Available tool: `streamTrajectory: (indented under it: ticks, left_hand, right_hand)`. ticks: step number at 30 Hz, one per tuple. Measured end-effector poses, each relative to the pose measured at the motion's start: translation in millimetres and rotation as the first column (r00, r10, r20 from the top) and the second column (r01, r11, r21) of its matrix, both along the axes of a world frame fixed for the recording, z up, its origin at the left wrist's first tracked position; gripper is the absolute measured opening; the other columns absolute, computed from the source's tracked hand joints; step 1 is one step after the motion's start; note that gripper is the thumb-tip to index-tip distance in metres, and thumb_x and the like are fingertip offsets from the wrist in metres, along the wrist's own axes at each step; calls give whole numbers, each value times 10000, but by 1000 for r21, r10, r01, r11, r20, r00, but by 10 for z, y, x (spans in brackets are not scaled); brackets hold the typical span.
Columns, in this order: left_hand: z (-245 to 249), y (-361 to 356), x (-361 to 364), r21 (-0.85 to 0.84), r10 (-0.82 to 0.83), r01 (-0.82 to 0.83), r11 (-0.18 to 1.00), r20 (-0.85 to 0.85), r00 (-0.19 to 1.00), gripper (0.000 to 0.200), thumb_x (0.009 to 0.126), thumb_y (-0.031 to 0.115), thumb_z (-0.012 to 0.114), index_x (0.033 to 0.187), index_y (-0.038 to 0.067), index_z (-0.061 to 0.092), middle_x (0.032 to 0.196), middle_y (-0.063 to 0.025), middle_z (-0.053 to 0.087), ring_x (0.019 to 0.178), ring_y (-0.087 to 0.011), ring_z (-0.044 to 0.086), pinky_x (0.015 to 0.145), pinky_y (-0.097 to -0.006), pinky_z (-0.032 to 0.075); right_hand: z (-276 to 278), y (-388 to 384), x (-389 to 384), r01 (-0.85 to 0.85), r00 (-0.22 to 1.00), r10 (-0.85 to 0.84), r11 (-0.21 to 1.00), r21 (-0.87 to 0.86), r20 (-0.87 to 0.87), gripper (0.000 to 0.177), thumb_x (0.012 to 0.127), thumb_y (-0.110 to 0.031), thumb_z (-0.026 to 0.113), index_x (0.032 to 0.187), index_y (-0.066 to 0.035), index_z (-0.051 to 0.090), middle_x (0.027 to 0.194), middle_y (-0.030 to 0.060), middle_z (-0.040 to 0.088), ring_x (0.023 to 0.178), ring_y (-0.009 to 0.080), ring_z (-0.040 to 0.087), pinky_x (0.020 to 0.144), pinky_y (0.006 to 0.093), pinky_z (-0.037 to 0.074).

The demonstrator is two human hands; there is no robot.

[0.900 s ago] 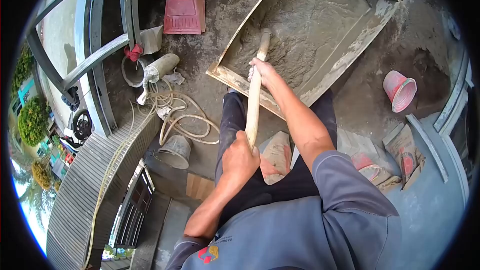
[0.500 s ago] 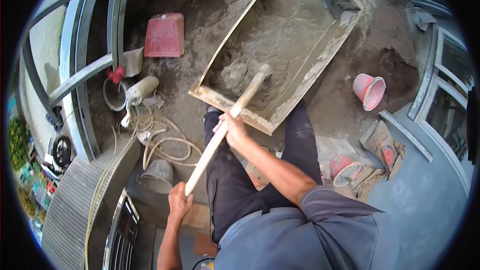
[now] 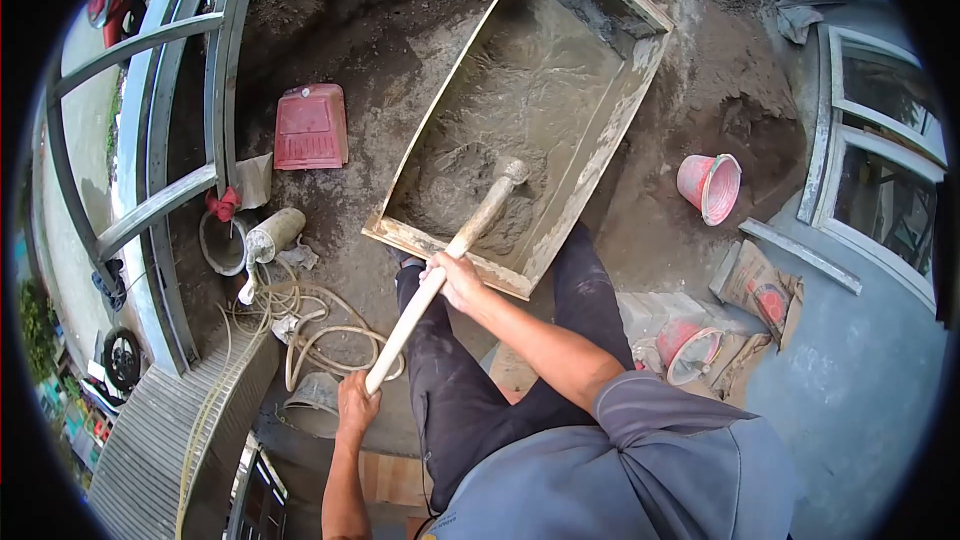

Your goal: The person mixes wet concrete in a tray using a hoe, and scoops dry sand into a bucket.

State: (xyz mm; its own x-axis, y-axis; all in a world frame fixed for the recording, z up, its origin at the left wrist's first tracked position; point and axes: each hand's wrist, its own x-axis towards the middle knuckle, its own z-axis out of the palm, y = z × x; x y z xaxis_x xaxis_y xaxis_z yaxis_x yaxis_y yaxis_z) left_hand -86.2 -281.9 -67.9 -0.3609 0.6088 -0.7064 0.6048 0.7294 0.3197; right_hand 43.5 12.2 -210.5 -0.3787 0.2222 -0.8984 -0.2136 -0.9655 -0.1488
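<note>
I hold a long wooden tool handle (image 3: pixel 470 228) with both hands. My right hand (image 3: pixel 456 280) grips it about halfway up, just over the near rim of the wooden mixing trough (image 3: pixel 600 145). My left hand (image 3: pixel 356 404) grips the butt end, low and to the left. The handle's far end is sunk in the wet grey mortar (image 3: pixel 470 190) heaped at the trough's near end; the tool's head is hidden in it. I stand with dark-trousered legs right at the trough's near edge.
A pink bucket (image 3: pixel 709 187) lies tipped to the right of the trough, a red plastic pan (image 3: pixel 311 126) to the left. Coiled hose (image 3: pixel 310 325), small pails and cement bags (image 3: pixel 755 285) litter the ground. A metal railing (image 3: pixel 160 205) runs along the left; window frames stand at right.
The handle swung from near upright to slanting down-left, and both hands drew back toward me. The tool's end stayed in the mortar while the view shifted so the trough sits farther away.
</note>
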Motion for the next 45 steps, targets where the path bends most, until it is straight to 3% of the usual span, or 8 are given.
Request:
streamTrajectory:
  ticks: [8, 15, 23, 29, 32, 36, 42, 45]
  left_hand:
    - [-362, 1506, 560, 73, 32, -32, 997, 0, 999, 233, 793, 161, 710, 969, 63, 593, 852, -223, 698, 825, -455, 676, 731, -538, 533]
    - [-137, 2591, 1063, 269, -17, -8, 963, 92, 996, 264, 812, 139, 722, 965, 55, 524, 872, -228, 686, 827, -451, 678, 722, -542, 535]
    - [11, 2069, 1036, -11, -12, 12, 1000, 11, 1000, 283, 821, 137, 714, 1016, 44, 531, 858, -271, 705, 823, -475, 690, 736, -561, 544]
    - [649, 1870, 1017, -49, -53, 53, 997, 5, 999, 294, 823, 165, 701, 1034, 32, 544, 861, -286, 701, 825, -491, 685, 769, -567, 541]
    - [1018, 2102, 1108, -17, -37, 37, 999, 9, 999, 267, 819, 152, 692, 1009, 28, 552, 854, -293, 697, 824, -493, 685, 771, -567, 541]
    - [1151, 2328, 1097, 20, -45, 45, 999, -37, 998, 243, 827, 179, 662, 991, 23, 574, 877, -298, 701, 838, -491, 687, 781, -566, 543]
    - [1076, 2683, 891, -69, -55, 51, 996, -57, 997, 355, 815, 213, 630, 1085, -6, 703, 1033, -294, 716, 1016, -454, 693, 905, -526, 548]
    - [887, 2775, 662, -150, -63, 54, 987, -53, 997, 401, 819, 220, 623, 1113, -30, 731, 1115, -297, 703, 1097, -427, 682, 961, -495, 540]
  right_hand:
    - [-1045, 1220, 588, 39, 990, -36, 999, -21, 139, 125, 855, -97, 628, 816, -15, 541, 667, 102, 514, 546, 298, 584, 544, 500, 580]
    - [-462, 2496, 930, -23, 925, -76, 967, 255, 372, 158, 901, -158, 621, 897, -6, 581, 692, 74, 513, 546, 230, 566, 515, 439, 567]
    - [-1211, 1394, 831, -58, 967, 76, 995, -81, 245, 184, 975, -214, 587, 944, -41, 532, 741, 101, 515, 607, 291, 588, 595, 520, 591]
    - [-536, 1092, 957, -58, 963, 71, 997, -55, 260, 275, 961, -274, 658, 1035, -24, 572, 814, 127, 593, 672, 306, 655, 657, 521, 611]
    - [-85, 1357, 1113, -315, 913, 300, 949, 11, 277, 339, 953, -315, 674, 1074, -9, 589, 874, 163, 643, 694, 313, 678, 670, 500, 616]
    - [684, 1887, 1605, -740, 649, 598, 641, 204, 470, 352, 959, -357, 660, 1099, -37, 613, 854, 114, 675, 652, 226, 683, 601, 373, 601]
    - [1383, 2294, 3395, -640, 641, 279, 708, 298, 715, 341, 961, -368, 642, 1105, -60, 618, 815, 101, 682, 613, 184, 666, 540, 319, 569]
    - [1464, 1697, 4569, -640, 474, 255, 757, 130, 843, 326, 947, -350, 627, 1063, -45, 627, 783, 122, 676, 580, 209, 663, 511, 364, 573]
